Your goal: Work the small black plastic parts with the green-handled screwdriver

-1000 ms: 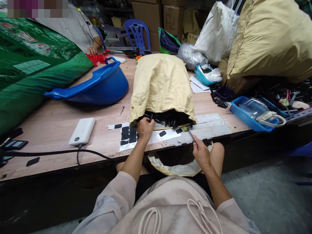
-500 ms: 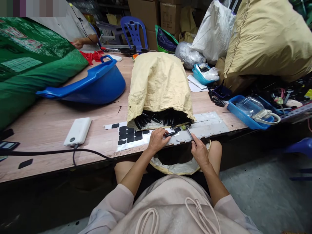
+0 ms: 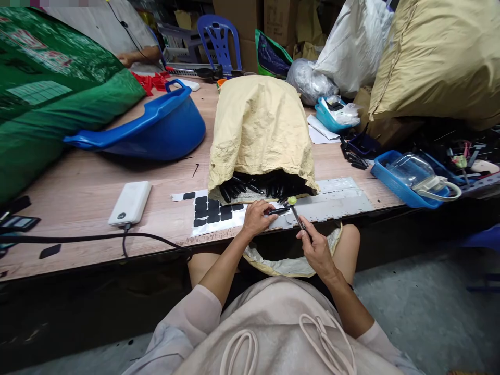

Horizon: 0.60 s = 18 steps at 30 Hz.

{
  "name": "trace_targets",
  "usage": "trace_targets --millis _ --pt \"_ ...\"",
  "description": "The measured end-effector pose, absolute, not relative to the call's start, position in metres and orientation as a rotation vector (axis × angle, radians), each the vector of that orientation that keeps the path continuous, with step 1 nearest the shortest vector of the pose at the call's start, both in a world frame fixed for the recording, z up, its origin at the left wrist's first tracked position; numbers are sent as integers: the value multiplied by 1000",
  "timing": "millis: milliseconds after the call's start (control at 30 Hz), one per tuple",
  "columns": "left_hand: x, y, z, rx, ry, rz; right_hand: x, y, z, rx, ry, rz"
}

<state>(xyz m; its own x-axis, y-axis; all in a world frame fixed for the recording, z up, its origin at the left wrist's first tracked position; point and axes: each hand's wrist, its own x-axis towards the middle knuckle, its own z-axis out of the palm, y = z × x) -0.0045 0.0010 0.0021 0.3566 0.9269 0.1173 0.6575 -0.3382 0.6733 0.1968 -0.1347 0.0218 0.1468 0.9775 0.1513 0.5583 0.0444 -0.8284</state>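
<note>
My left hand (image 3: 258,217) is closed on a slim black plastic piece (image 3: 279,211), holding it down at the grey board (image 3: 339,198) along the table's front edge. My right hand (image 3: 315,246) grips the handle of a small hammer (image 3: 298,218) with a yellow-green head. That head is just above the right end of the black piece; whether they touch, I cannot tell. Behind both hands lies a tan sack (image 3: 261,125), its mouth facing me and full of similar black pieces (image 3: 253,187). To the left of my left hand is a white sheet with black stickers (image 3: 213,210).
An open-mouthed sack (image 3: 289,267) sits between my knees below the table edge. At left are a white power bank (image 3: 130,203) with a cable, a blue basin (image 3: 156,130) and a green sack (image 3: 58,104). A blue tray (image 3: 406,179) stands right. Another person's hand (image 3: 127,59) shows behind.
The hammer head has moved left and over the black piece, and my right hand has turned with it. My left hand still holds the piece. The whole view has shifted slightly.
</note>
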Motion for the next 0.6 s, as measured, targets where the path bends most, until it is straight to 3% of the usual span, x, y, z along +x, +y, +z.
trace_targets --millis 600 --pt "-1 3 8 2026 1369 668 175 -134 29 -1541 -1738 523"
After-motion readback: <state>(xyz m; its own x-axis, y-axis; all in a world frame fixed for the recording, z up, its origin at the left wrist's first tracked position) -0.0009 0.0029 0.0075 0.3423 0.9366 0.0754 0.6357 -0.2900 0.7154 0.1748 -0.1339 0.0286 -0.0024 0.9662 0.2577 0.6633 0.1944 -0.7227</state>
